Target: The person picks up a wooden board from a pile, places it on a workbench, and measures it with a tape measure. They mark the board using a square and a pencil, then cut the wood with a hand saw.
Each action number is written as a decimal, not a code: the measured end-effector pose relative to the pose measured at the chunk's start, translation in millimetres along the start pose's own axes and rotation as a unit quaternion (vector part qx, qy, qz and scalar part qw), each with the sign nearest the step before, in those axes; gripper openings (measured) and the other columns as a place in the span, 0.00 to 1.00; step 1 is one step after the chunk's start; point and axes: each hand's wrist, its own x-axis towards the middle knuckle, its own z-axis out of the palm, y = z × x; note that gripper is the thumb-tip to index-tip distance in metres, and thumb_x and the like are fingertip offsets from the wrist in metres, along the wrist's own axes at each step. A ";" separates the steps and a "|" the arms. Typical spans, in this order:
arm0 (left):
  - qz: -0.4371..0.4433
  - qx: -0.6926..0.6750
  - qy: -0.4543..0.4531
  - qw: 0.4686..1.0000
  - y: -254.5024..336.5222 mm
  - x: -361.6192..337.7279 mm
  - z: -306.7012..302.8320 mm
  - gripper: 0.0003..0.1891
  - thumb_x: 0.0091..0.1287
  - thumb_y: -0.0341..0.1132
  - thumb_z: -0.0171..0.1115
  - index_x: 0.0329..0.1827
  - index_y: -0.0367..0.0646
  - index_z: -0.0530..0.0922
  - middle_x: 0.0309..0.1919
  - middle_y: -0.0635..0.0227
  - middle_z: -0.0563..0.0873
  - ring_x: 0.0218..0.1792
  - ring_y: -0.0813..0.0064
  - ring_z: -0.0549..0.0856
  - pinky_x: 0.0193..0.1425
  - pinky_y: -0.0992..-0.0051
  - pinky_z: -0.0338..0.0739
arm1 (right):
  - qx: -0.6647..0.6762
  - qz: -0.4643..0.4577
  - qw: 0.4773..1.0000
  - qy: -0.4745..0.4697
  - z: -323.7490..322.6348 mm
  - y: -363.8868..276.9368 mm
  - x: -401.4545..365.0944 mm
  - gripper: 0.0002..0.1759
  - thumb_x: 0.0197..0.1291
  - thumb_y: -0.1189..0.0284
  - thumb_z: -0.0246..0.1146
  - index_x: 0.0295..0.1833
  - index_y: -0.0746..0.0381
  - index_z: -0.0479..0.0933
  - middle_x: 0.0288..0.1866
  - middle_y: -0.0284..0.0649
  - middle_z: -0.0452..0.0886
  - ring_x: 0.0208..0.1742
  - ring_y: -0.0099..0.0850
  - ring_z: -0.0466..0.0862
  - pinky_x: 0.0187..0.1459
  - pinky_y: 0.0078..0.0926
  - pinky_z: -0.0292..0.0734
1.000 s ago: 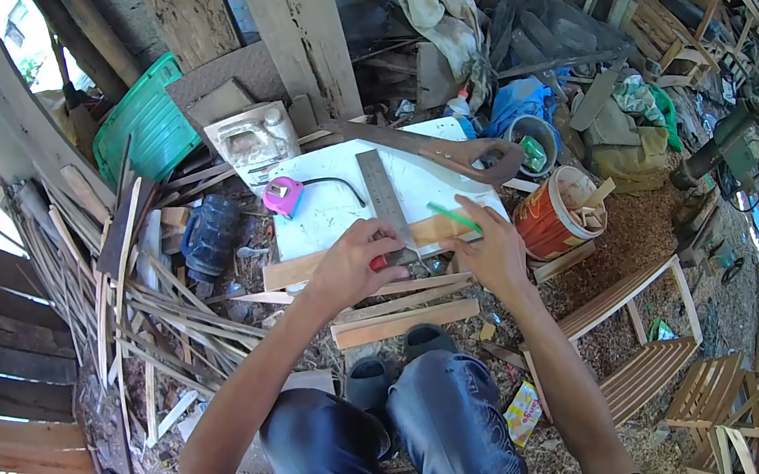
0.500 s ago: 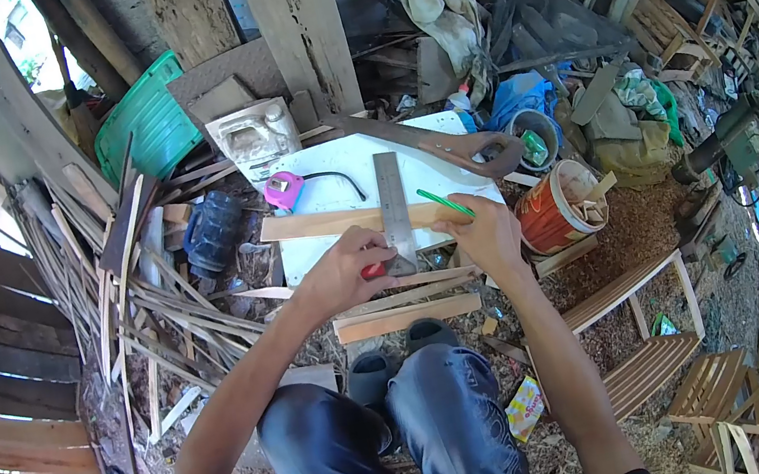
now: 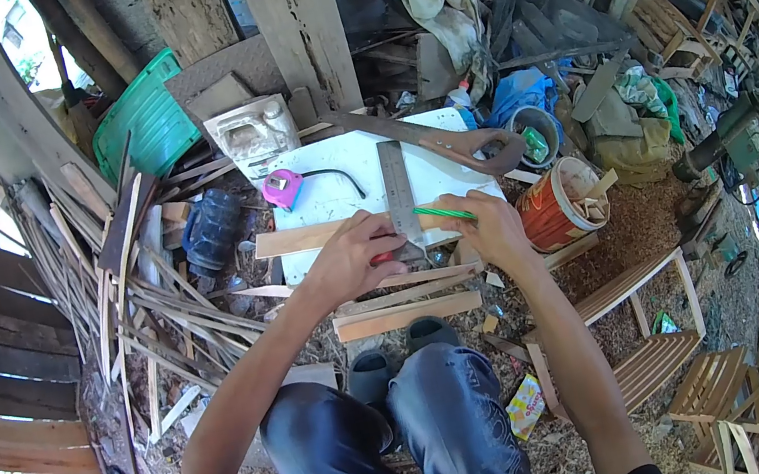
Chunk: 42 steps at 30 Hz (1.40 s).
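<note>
left hand [image 3: 365,252]: grip closed on metal square [image 3: 396,178]; right hand [image 3: 491,222]: grip pinching green pencil [image 3: 442,214]; square crosses wood strip [image 3: 294,241]

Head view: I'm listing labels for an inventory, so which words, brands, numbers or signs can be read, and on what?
None can be read with certainty.
Packet: lettering too blurred.
Jug: label print too small.
Bucket: pale markings too blurred.
Tape measure: label too small.
Square: any numbers too small.
</note>
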 end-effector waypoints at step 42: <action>0.012 0.098 -0.005 0.995 -13.3 2.0 9.9 0.28 0.56 0.53 0.68 0.57 0.47 0.81 0.63 0.68 0.79 0.60 0.62 0.76 0.65 0.62 0.71 | 0.024 0.013 1.000 -0.004 3.9 6.8 -1.4 0.20 0.54 0.62 0.71 0.54 0.50 0.82 0.32 0.41 0.81 0.34 0.42 0.82 0.37 0.39 0.76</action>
